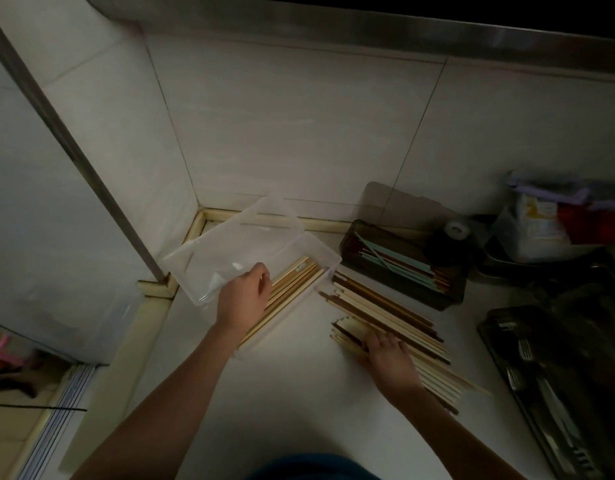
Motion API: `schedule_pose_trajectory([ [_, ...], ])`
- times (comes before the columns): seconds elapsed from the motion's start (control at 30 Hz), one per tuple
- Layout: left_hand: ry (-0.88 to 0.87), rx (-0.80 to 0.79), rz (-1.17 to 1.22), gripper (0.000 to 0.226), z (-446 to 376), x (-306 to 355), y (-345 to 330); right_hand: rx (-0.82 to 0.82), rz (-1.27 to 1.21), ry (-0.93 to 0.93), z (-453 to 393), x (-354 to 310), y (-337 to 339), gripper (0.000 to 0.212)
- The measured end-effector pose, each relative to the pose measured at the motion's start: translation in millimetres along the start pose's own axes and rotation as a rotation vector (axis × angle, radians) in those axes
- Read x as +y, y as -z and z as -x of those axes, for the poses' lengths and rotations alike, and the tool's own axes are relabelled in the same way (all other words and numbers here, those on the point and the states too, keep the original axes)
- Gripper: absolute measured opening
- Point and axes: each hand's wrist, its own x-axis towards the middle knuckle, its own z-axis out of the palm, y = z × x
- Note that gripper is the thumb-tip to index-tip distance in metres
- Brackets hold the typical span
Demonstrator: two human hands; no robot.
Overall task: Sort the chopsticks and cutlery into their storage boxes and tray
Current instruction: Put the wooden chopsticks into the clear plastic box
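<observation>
Counter [281, 403]: pale worktop, tiled wall corner at far left; everything sits on it.
Clear box [209, 261]: see-thru plastic, far left by the corner, lid [264, 216] open & leaning back twd the wall. Left half of its floor bare.
Cutlery tray [500, 344]: dark, at right edge, running near to far; fork [524, 349] tines + other metal pcs inside, too dim to name the rest.
Dark box [448, 299]: smoky brown, far centre-right, lid up against the wall. Holds pale-green & dark chopsticks [396, 259] lying lengthwise.
Loose pile [385, 308]: mixed light wood & dark brown chopsticks on the counter betw. clear box and dark box, fanned diagonally far-left to near-right.
Sorted sticks [295, 282]: light bamboo chopsticks in the right half of the clear box, parallel, along its right wall.
Clutter far right: dark round jar w/ white cap [455, 230], bagged packets [541, 220] behind it. Blurry.
My left hand [245, 296]: inside the clear box, over the near part of the sorted sticks, palm down. Fingers bent down onto them; can't tell if I'm actually gripping any.
My right hand [390, 358]: on the near end of the loose pile, palm down, fingers curled around a bunch of light sticks, holding them.
</observation>
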Motion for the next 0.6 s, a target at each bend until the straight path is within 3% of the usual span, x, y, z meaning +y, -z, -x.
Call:
schedule_pose_trajectory([
  [0.13, 0.02, 0.002, 0.023, 0.011, 1, 4, -4, -0.021, 0.253, 0.111, -2, -7, 3, 0.048],
  [0.27, 0.048, -0.051, 0.221, 0.007, 2, 13, -8, 0.072, 0.161, 0.209, -8, -20, 22, 0.051],
  [0.4, 0.151, -0.151, 0.607, 0.045, 3, 24, -11, 0.221, 0.024, 0.294, -25, -38, 49, 0.052],
  [0.47, 0.148, -0.168, 0.631, 0.055, 2, 28, -9, 0.285, -0.094, 0.33, -36, -44, 57, 0.043],
  [0.53, 0.132, -0.215, 0.604, 0.044, 0, 33, -2, 0.373, -0.213, 0.369, -44, -49, 65, 0.028],
  [0.6, 0.101, -0.307, 0.626, 0.012, 0, 36, 3, 0.433, -0.281, 0.419, -51, -53, 69, 0.019],
])
